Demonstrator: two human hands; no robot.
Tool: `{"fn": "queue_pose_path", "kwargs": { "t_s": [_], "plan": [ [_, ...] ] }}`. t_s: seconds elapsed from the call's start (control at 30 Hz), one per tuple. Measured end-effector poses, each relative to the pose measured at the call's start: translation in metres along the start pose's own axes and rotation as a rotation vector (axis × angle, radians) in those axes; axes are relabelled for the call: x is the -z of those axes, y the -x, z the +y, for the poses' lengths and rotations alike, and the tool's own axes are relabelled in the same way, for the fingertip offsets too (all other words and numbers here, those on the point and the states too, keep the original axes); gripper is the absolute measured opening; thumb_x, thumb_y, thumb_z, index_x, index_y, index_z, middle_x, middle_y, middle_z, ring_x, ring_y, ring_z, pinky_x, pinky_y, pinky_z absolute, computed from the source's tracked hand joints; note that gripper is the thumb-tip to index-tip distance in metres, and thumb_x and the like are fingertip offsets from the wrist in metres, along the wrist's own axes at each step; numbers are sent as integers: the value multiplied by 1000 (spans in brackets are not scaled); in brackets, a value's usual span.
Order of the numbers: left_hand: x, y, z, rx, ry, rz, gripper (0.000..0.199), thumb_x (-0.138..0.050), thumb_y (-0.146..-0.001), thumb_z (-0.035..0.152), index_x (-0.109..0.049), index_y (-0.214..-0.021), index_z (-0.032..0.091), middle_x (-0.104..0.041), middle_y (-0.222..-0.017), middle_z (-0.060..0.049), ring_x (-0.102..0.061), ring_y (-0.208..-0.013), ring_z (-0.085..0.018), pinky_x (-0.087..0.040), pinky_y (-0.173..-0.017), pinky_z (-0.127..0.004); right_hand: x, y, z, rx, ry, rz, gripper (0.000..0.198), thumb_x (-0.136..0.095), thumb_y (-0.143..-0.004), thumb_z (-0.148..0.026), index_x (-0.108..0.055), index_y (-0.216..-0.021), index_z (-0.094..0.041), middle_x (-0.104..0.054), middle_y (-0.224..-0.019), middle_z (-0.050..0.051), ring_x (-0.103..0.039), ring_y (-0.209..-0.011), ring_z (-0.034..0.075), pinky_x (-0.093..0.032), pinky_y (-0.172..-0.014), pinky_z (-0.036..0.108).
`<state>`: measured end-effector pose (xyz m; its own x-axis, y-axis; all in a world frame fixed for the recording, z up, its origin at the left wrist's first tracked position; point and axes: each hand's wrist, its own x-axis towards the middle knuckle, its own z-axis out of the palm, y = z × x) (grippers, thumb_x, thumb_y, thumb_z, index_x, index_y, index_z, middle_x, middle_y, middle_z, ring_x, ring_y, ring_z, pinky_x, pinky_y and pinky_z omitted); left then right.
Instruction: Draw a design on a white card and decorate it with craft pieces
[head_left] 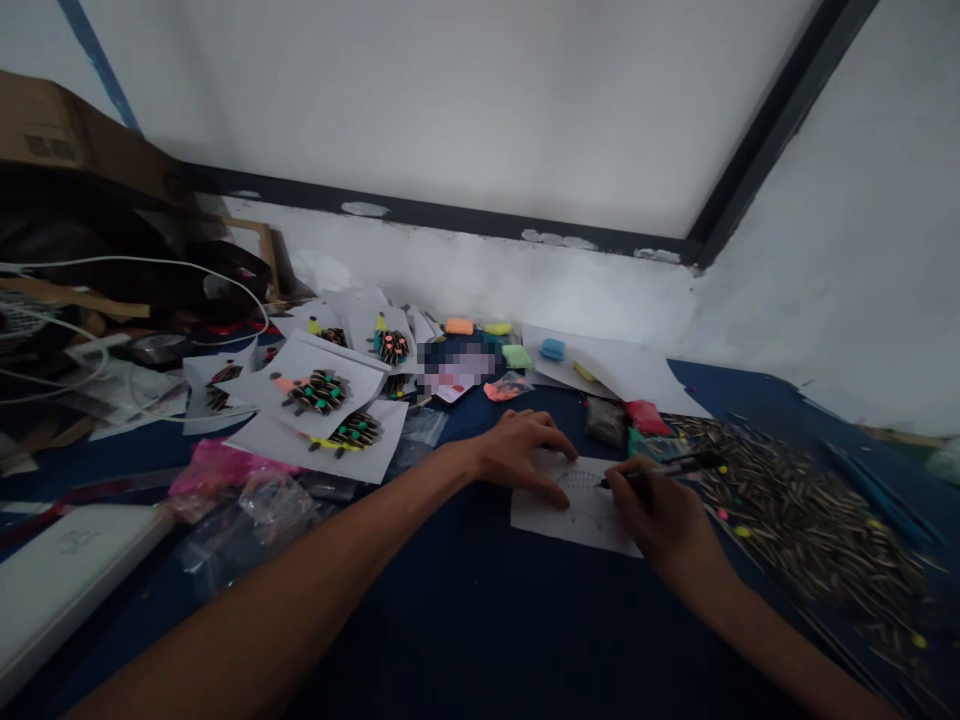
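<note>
A small sheet of white paper (562, 517) lies on the dark blue table, with a rounded shape of short dark marks drawn on its upper part. My left hand (521, 452) rests at the sheet's upper left, fingers spread, thumb and fingertips on the paper around the drawing. In my right hand (656, 510) is a pen (679, 466), its tip at the right side of the drawn marks and its back end pointing right. The right palm covers the sheet's right edge. Just beyond the hands lie a grey packet (604, 420) and a red packet (648, 418).
A large pile of striped seeds (817, 530) spreads over the right side. Papers with seed-and-clay hedgehog figures (319, 392) overlap at the left. Clear plastic bags (251, 530), a white box (75, 580) and white cables (172, 262) lie further left. Colored clay packets (516, 356) sit near the wall.
</note>
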<state>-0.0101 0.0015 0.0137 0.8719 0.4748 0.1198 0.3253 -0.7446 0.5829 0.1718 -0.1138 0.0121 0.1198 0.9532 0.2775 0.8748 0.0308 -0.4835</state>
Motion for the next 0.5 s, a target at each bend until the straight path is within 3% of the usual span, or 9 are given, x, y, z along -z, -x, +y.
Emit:
{"fn": "queue_pose_path", "kwargs": {
  "t_s": [0.5],
  "plan": [
    [1, 0, 1, 5, 8, 0, 52, -77, -64, 50, -65, -109, 28, -53, -111, -4, -48, -110, -24, -28, -99, -39, 0, 1, 4, -17, -1, -28, 32, -39, -85, -45, -55, -73, -21, -58, -54, 1, -54, -44, 16, -31, -44, 26]
  ]
}}
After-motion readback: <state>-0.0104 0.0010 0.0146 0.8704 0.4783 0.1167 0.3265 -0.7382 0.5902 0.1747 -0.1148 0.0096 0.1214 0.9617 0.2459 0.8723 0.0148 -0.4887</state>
